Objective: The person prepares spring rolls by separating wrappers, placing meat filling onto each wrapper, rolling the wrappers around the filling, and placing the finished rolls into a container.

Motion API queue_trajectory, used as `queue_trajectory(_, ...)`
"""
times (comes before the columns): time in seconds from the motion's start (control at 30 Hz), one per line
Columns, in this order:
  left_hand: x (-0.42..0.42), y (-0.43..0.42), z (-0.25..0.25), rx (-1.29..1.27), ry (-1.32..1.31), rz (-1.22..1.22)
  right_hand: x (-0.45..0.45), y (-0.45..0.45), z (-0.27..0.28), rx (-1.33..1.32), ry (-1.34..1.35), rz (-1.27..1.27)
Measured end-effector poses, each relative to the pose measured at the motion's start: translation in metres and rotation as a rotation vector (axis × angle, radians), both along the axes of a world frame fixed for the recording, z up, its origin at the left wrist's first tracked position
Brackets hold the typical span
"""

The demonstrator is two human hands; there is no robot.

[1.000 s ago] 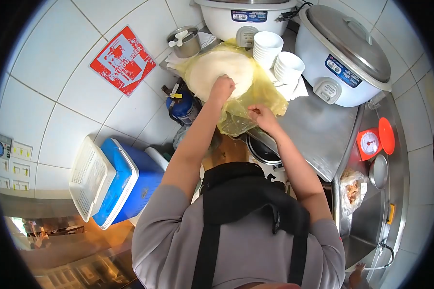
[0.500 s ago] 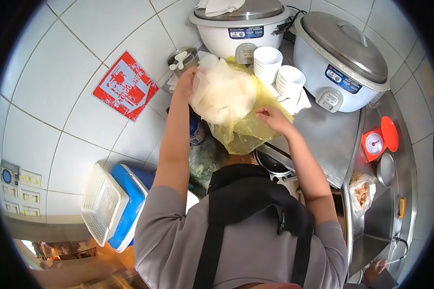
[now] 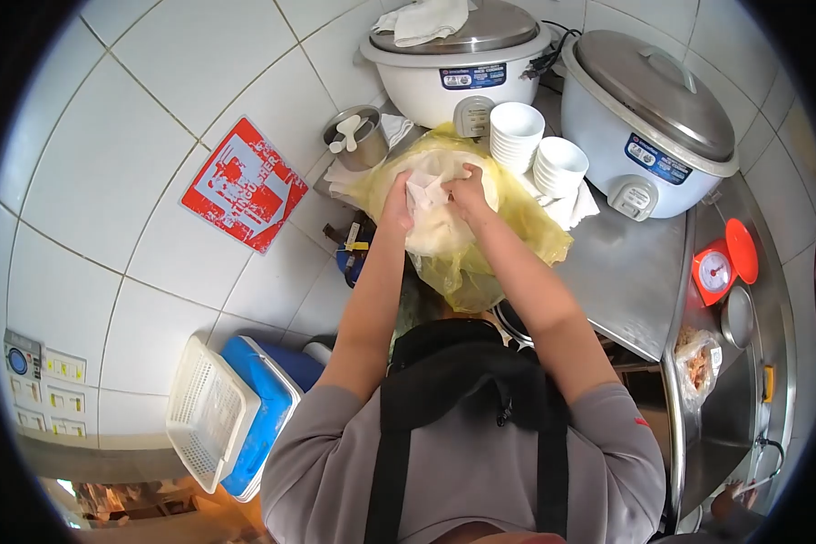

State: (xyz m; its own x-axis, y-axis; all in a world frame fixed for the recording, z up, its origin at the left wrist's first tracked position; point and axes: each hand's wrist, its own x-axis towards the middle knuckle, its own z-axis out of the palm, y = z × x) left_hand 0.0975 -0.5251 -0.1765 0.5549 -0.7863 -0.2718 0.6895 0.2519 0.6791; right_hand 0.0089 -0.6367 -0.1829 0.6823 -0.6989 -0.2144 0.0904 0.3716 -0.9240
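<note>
White, thin sheet (image 3: pixel 426 194), one, at twelve o'clock over yellow plastic bag (image 3: pixel 535 231), fingertips of my left hand (image 3: pixel 396 207) and right hand (image 3: pixel 470 199) clamped on it; uneven pulling could, I judge, tear it.

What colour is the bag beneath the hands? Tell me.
The plastic bag is yellow, clearest in the head view.

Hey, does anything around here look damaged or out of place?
The red extinguisher sign on the tiled wall looks damaged: its print is patchy and scuffed. A white cloth lies bunched on the left cooker's lid.
</note>
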Motion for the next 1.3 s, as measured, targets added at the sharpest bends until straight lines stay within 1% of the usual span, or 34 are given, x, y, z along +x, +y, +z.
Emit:
queue_trajectory(0.1,0.021,0.000,-0.024,0.130,0.041,-0.003,0.004,-0.008,-0.004,-0.313,0.026,0.017)
queue_trajectory(0.13,0.029,0.000,-0.031,0.123,0.005,0.105,0.002,-0.009,-0.002,-0.420,0.041,0.026)
queue_trajectory(0.2,0.053,0.001,-0.042,0.107,-0.072,0.317,-0.004,-0.012,0.000,-0.455,0.124,-0.015)
queue_trajectory(0.27,0.091,0.003,-0.058,0.007,-0.156,0.587,-0.015,-0.017,-0.001,-0.494,0.225,-0.022)
queue_trajectory(0.3,0.093,0.018,-0.032,0.023,-0.185,0.612,-0.022,-0.018,-0.003,-0.550,0.293,-0.033)
queue_trajectory(0.33,0.087,0.029,0.011,0.040,-0.216,0.629,-0.026,-0.023,-0.011,-0.672,0.359,-0.041)
queue_trajectory(0.4,0.077,0.034,0.061,-0.023,-0.382,0.671,-0.034,-0.025,-0.031,-0.914,0.495,-0.048)
queue_trajectory(0.43,0.073,0.036,0.086,-0.006,-0.565,0.574,-0.038,-0.020,-0.025,-0.982,0.524,-0.037)
queue_trajectory(0.47,0.070,0.036,0.113,0.006,-0.746,0.471,-0.044,-0.015,-0.004,-1.051,0.550,-0.027)
queue_trajectory(0.5,0.069,0.036,0.139,0.044,-0.867,0.238,-0.049,-0.012,0.011,-1.121,0.578,-0.018)
queue_trajectory(0.53,0.066,0.034,0.163,0.081,-0.978,0.000,-0.044,-0.021,0.018,-1.183,0.390,-0.054)
queue_trajectory(0.57,0.058,0.027,0.184,0.140,-1.124,-0.161,-0.039,-0.033,0.026,-1.238,0.204,-0.088)
queue_trajectory(0.6,0.046,0.020,0.202,0.197,-1.266,-0.327,-0.041,-0.032,0.054,-1.002,0.043,-0.001)
queue_trajectory(0.63,0.031,0.013,0.219,0.137,-1.304,-0.447,-0.048,-0.029,0.089,-0.763,-0.113,0.076)
queue_trajectory(0.7,0.001,-0.003,0.246,0.005,-1.374,-0.695,-0.071,-0.032,0.121,-0.469,-0.317,0.337)
queue_trajectory(0.73,-0.011,-0.010,0.250,-0.032,-1.378,-0.710,-0.083,-0.035,0.132,-0.321,-0.420,0.456)
queue_trajectory(0.8,-0.035,-0.023,0.255,-0.113,-1.388,-0.749,-0.123,-0.036,0.139,-0.252,-0.417,0.546)
queue_trajectory(0.83,-0.049,-0.024,0.256,-0.109,-1.313,-0.775,-0.146,-0.034,0.139,-0.218,-0.414,0.587)
queue_trajectory(0.93,-0.082,-0.046,0.232,-0.252,-1.241,-0.818,-0.216,-0.028,0.142,-0.231,-0.382,0.490)
queue_trajectory(0.97,-0.096,-0.055,0.222,-0.333,-1.242,-0.815,-0.238,-0.026,0.142,-0.259,-0.342,0.421)
queue_trajectory(1.07,-0.139,-0.073,0.200,-0.391,-1.212,-0.837,-0.296,-0.024,0.144,-0.320,-0.250,0.235)
queue_trajectory(1.1,-0.148,-0.080,0.193,-0.315,-1.173,-0.883,-0.312,-0.024,0.144,-0.320,-0.237,0.184)
queue_trajectory(1.2,-0.176,-0.118,0.175,-0.307,-1.291,-0.925,-0.351,-0.038,0.135,-0.327,-0.159,0.070)
queue_trajectory(1.23,-0.186,-0.136,0.164,-0.299,-1.281,-0.905,-0.361,-0.049,0.128,-0.312,-0.125,0.035)
queue_trajectory(1.3,-0.210,-0.179,0.135,-0.269,-1.467,-0.745,-0.385,-0.077,0.107,-0.303,-0.031,-0.034)
